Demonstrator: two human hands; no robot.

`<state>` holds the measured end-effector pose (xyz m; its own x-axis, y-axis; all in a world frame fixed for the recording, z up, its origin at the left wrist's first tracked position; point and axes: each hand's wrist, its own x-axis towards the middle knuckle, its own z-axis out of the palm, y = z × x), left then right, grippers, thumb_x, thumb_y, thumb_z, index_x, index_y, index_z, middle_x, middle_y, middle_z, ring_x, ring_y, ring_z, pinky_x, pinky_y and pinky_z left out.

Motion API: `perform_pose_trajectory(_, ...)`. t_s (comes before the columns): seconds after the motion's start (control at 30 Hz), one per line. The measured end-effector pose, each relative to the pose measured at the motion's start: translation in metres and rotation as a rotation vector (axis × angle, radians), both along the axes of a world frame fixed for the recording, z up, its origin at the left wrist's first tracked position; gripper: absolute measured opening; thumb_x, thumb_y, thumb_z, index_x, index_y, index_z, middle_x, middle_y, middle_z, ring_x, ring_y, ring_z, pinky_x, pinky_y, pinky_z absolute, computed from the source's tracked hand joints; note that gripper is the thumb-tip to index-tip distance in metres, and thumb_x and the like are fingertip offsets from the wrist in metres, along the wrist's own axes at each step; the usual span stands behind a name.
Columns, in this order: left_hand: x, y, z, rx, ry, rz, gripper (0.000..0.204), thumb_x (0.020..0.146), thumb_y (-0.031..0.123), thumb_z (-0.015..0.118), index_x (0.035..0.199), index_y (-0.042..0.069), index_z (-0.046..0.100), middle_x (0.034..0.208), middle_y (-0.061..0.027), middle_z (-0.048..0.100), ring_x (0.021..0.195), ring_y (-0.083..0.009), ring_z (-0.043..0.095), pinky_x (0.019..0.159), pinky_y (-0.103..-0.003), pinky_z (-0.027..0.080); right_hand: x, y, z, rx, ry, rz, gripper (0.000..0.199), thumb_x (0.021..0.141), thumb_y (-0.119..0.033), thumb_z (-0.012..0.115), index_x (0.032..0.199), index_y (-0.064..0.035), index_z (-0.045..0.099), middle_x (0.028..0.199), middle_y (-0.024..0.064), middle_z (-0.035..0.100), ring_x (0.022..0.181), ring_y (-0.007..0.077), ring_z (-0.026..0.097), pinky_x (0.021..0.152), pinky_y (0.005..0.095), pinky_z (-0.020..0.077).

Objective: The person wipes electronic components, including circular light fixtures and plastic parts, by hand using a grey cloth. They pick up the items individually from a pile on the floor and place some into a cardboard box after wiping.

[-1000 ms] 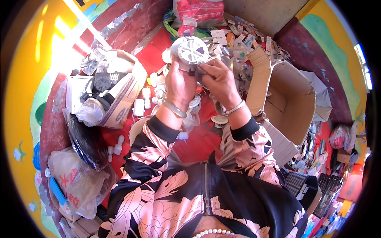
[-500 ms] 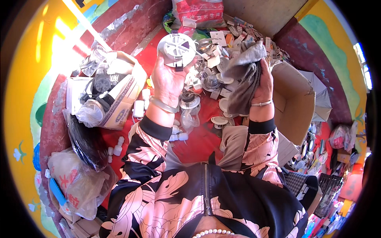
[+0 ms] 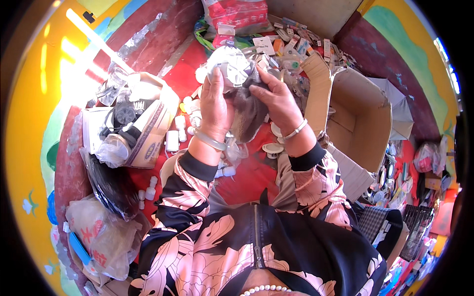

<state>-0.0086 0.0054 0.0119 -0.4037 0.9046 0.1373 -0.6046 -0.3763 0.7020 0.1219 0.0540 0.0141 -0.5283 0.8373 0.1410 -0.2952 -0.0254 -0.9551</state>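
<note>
Both hands are raised at upper centre of the frame, over a red mat [image 3: 247,177]. The left hand [image 3: 215,103] is curled shut around a round white disc [image 3: 231,66] with a spoked face, fingers wrapped over its left rim and the thumb side toward the middle. The right hand [image 3: 277,101] is partly closed, its fingers pressing a grey cloth [image 3: 247,111] against the disc's right edge; the cloth hangs down between the two wrists. Each wrist wears a bangle.

Left of the hands, at middle left, a tipped carton [image 3: 148,133] holds a dark round part and crumpled clear plastic. Small white bottles [image 3: 173,140] lie on the mat just beside it, and more sit lower, near the left sleeve. To the right, an open brown box [image 3: 363,123] stands with its flaps spread, touching nothing the hands hold. Behind the disc, along the top of the frame, lies a heap of small packets [image 3: 296,47] and a red bag [image 3: 237,15]. At lower left, filled plastic bags [image 3: 98,237] rest against the yellow wall.
</note>
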Motion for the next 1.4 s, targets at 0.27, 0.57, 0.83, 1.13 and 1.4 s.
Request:
perform_pose_trajectory(0.27,0.016,-0.005,-0.009,-0.077,0.006,0.006,0.037,0.081,0.012,0.07,0.114,0.002,0.057,0.106,-0.0056,0.062,0.092,-0.0154,0.061,0.082,-0.031,0.05,0.0,0.003,-0.001,0.471,-0.598,-0.373,0.031,0.074,-0.012,0.064,0.102,-0.0021,0.06,0.099,0.0202,0.062,0.096,0.035,0.059,0.083,0.0383,0.0463)
perform_pose_trajectory(0.57,0.014,-0.004,-0.012,-0.025,-0.105,0.059,0.036,0.081,0.013,0.069,0.114,0.005,0.056,0.105,-0.0053,0.061,0.096,-0.0162,0.06,0.084,-0.031,0.049,0.003,0.005,0.006,0.436,-0.687,-0.178,0.021,0.08,-0.018,0.063,0.089,0.0001,0.057,0.076,0.0173,0.063,0.074,0.0283,0.061,0.066,0.0374,0.0468)
perform_pose_trajectory(0.83,0.0,-0.007,0.009,-0.067,-0.188,0.131,0.037,0.079,0.015,0.071,0.113,0.007,0.057,0.103,-0.0026,0.062,0.095,-0.015,0.06,0.083,-0.031,0.048,-0.003,0.006,-0.006,0.33,-0.575,-0.05,0.018,0.087,-0.014,0.061,0.098,-0.0002,0.06,0.081,0.003,0.063,0.073,0.0084,0.055,0.067,0.0273,0.0469)
perform_pose_trajectory(1.13,-0.013,-0.012,0.018,-0.089,-0.22,0.127,0.036,0.08,0.017,0.071,0.11,0.005,0.057,0.1,-0.0037,0.063,0.092,-0.0151,0.061,0.081,-0.03,0.05,-0.006,0.0,0.002,0.281,-0.451,0.044,0.02,0.087,-0.013,0.062,0.103,-0.0011,0.059,0.087,0.0025,0.063,0.083,0.0074,0.054,0.074,0.0255,0.0457)
perform_pose_trajectory(1.4,-0.02,-0.014,0.024,-0.028,-0.192,0.147,0.034,0.081,0.015,0.069,0.11,0.005,0.056,0.102,-0.0047,0.062,0.093,-0.0167,0.061,0.084,-0.033,0.05,-0.001,0.005,-0.01,-0.077,-0.092,0.272,0.035,0.089,-0.014,0.06,0.121,-0.002,0.053,0.098,0.0056,0.063,0.089,0.0105,0.058,0.08,0.0254,0.0479)
